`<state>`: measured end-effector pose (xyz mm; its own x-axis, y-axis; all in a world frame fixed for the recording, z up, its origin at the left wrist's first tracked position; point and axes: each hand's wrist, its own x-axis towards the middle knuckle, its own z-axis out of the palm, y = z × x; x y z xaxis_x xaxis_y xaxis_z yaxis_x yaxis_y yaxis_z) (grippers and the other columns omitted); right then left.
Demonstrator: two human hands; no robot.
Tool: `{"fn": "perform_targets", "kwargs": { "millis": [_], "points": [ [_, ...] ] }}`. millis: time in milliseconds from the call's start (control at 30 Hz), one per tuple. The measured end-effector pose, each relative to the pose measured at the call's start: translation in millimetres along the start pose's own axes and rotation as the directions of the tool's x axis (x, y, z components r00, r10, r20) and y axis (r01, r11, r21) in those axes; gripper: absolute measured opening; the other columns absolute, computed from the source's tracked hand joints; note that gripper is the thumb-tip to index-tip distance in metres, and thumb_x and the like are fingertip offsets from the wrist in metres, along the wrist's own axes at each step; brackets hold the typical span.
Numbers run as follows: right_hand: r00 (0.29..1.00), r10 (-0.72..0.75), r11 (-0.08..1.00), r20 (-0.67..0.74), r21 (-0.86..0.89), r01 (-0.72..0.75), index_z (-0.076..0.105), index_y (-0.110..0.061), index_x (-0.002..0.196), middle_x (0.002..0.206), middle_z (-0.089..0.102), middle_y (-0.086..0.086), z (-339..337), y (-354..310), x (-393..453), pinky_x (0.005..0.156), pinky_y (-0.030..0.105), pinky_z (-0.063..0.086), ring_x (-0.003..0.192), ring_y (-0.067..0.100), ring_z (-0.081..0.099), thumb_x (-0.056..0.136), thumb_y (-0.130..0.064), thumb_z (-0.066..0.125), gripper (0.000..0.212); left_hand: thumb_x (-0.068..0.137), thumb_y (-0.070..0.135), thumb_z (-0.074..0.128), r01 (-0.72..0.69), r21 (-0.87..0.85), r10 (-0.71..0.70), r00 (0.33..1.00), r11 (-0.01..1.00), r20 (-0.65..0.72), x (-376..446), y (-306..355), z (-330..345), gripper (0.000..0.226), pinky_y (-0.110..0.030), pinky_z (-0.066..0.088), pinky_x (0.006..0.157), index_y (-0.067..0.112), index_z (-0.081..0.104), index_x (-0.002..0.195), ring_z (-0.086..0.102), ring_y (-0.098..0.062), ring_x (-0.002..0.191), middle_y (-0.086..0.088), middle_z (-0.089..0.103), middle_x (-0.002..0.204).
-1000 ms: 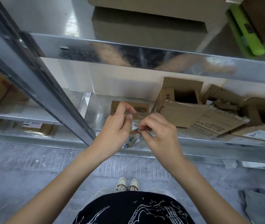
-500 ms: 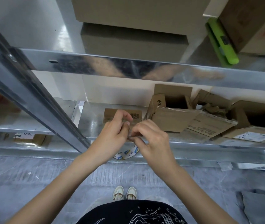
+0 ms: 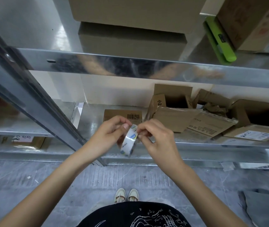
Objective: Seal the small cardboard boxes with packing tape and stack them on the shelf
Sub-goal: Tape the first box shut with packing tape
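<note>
Both hands work a white printed roll of clear packing tape [image 3: 129, 141] over the shelf edge: left hand [image 3: 109, 135] grips the roll, right hand [image 3: 155, 138] pinches at its rim, likely hunting the tape end. Risks: the end splits or re-sticks, or the roll drops to the grey concrete floor [image 3: 32, 182]. A flat small brown cardboard box [image 3: 115, 114] waits on the galvanised metal shelf [image 3: 91, 122], with open torn cartons [image 3: 196, 115] just beside it.

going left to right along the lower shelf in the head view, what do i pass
labelled box behind the post → flat barcode box → open box marked in pen → crumpled cardboard → open box with white label
</note>
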<state>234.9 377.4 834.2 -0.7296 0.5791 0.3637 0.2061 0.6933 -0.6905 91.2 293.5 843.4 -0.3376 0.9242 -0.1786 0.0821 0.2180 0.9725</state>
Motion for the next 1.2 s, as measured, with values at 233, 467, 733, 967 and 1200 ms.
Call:
{"fn": "perform_targets", "kwargs": {
  "millis": [233, 467, 733, 967, 1200],
  "points": [
    [0.996, -0.095, 0.994, 0.001, -0.051, 0.095, 0.060, -0.002, 0.077, 0.079, 0.054, 0.002, -3, -4, 3, 0.075, 0.011, 0.034, 0.080, 0.007, 0.044, 0.076, 0.007, 0.068, 0.012, 0.099, 0.024, 0.040, 0.034, -0.134, -0.039, 0.999, 0.990, -0.031, -5, 2, 10, 0.036, -0.020, 0.041, 0.049, -0.002, 0.064, 0.092, 0.047, -0.014, 0.047, -0.007, 0.049, 0.053],
    [1.000, -0.016, 1.000, 0.012, -0.003, 0.016, 0.057, -0.005, 0.074, 0.077, 0.048, -0.007, -3, 1, -4, 0.069, 0.011, 0.036, 0.076, 0.004, 0.044, 0.076, 0.005, 0.070, 0.016, 0.096, 0.012, 0.049, 0.057, -0.188, -0.064, 0.997, 0.981, -0.034, -2, 6, 16, 0.022, -0.015, 0.025, 0.036, -0.003, 0.063, 0.089, 0.032, -0.009, 0.036, 0.002, 0.041, 0.047],
    [0.999, -0.042, 0.999, 0.008, 0.001, 0.042, 0.060, -0.004, 0.095, 0.093, 0.060, 0.003, -3, -6, -8, 0.078, 0.025, 0.046, 0.090, 0.013, 0.054, 0.077, 0.012, 0.058, 0.024, 0.099, 0.008, 0.042, 0.121, -0.191, -0.124, 0.992, 0.974, 0.000, 2, 5, 25, 0.036, -0.013, 0.022, 0.037, 0.008, 0.055, 0.066, 0.029, -0.007, 0.033, 0.001, 0.035, 0.046],
    [1.000, -0.009, 1.000, 0.026, 0.016, 0.009, 0.059, -0.004, 0.089, 0.088, 0.060, 0.003, -2, -6, -5, 0.075, 0.024, 0.044, 0.084, 0.011, 0.052, 0.072, 0.015, 0.058, 0.026, 0.099, 0.010, 0.043, 0.135, -0.144, -0.134, 0.991, 0.980, 0.017, 7, 0, 21, 0.034, -0.013, 0.022, 0.037, 0.006, 0.052, 0.066, 0.028, -0.007, 0.033, 0.002, 0.034, 0.045],
    [0.993, 0.072, 0.995, 0.092, 0.055, -0.078, 0.058, -0.006, 0.086, 0.081, 0.056, 0.001, 3, 2, -1, 0.070, 0.010, 0.039, 0.074, 0.004, 0.048, 0.069, 0.017, 0.057, 0.029, 0.099, 0.010, 0.044, 0.123, -0.096, -0.123, 0.992, 0.988, 0.011, 11, -11, 18, 0.033, -0.013, 0.022, 0.039, 0.006, 0.057, 0.069, 0.028, -0.010, 0.034, -0.002, 0.031, 0.049]
  ]
}}
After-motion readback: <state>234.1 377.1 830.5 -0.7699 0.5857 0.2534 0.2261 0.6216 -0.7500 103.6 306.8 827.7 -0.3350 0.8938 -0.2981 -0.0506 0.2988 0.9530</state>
